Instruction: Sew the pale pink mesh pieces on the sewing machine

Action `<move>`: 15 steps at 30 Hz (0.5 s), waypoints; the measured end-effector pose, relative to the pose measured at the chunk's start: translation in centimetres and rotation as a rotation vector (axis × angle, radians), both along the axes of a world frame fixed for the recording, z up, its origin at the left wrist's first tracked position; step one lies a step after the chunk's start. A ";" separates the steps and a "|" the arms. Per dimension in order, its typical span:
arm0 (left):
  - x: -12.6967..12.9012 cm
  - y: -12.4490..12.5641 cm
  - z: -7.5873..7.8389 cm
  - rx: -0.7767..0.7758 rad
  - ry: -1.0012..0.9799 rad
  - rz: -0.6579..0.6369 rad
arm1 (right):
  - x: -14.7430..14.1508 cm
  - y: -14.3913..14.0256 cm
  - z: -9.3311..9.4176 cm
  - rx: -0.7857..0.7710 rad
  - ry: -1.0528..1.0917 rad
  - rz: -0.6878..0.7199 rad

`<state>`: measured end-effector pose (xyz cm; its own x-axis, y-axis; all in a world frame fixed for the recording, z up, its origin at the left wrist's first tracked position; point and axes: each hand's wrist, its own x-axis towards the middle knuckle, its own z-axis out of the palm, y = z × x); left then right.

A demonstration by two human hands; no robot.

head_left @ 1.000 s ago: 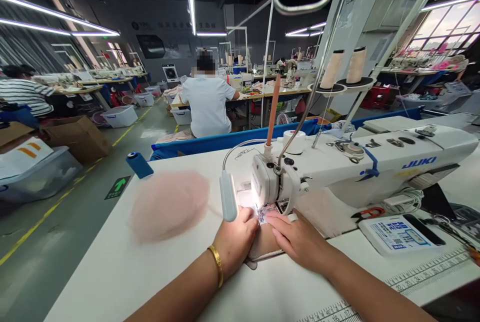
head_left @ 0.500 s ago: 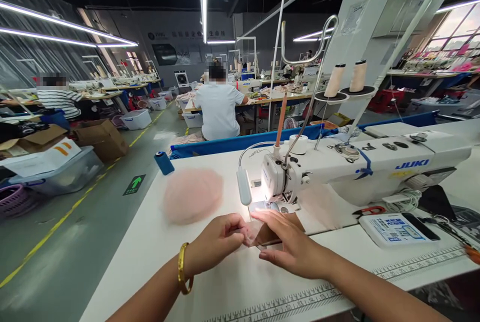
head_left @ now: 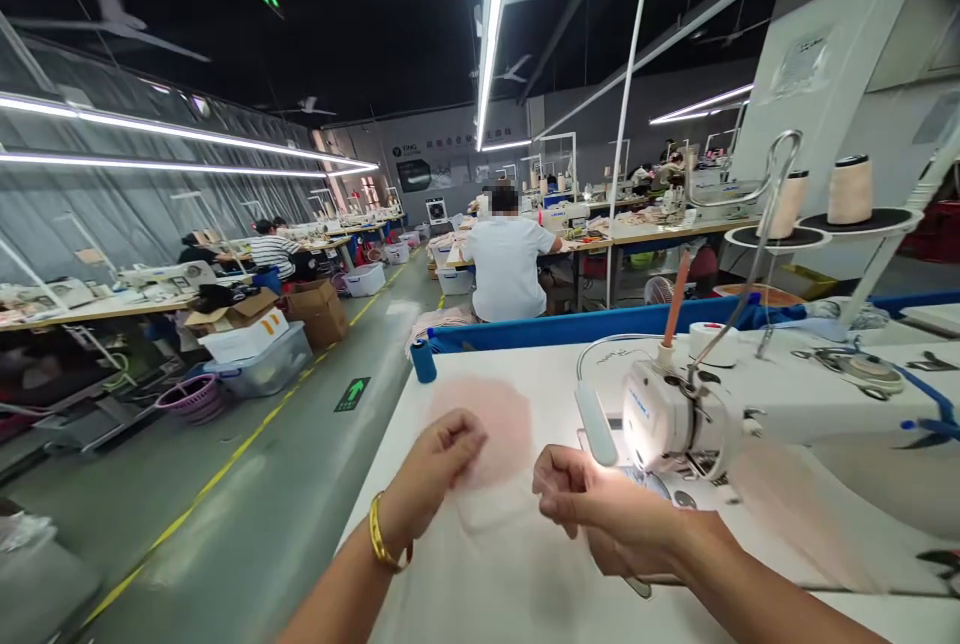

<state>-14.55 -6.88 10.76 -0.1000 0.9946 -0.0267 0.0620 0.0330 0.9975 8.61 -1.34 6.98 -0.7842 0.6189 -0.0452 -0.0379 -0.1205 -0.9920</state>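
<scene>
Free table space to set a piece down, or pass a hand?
Bare table in front of both wrists, along the near edge. Another bare strip sits between the blue spool and the lamp. Crowded: left hand and right hand stretch sheer fabric beside the sewing machine; pink pile behind.

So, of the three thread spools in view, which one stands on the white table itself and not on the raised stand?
The small blue spool, upright at the table's far left corner; the two cream cones sit on the black stand plates behind the sewing machine.

Sheer fabric (head_left: 495,499) between hands motion-blurred; sewing machine (head_left: 750,414) cut off right.
</scene>
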 end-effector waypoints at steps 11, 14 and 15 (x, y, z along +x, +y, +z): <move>-8.6 6.4 -3.7 0.126 0.142 0.544 | -11.2 10.5 -1.2 0.190 0.094 -0.488; -8.8 7.3 -5.3 0.123 0.232 0.598 | -12.4 12.6 -2.8 0.232 -0.024 -0.564; -8.9 7.4 -5.7 0.116 0.258 0.598 | -12.6 13.1 -3.3 0.245 -0.064 -0.577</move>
<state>-23.48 0.52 5.06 -0.6246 0.7609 0.1759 0.3040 0.0294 0.9522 -3.95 11.74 3.68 -0.3209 0.9400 0.1158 0.0312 0.1326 -0.9907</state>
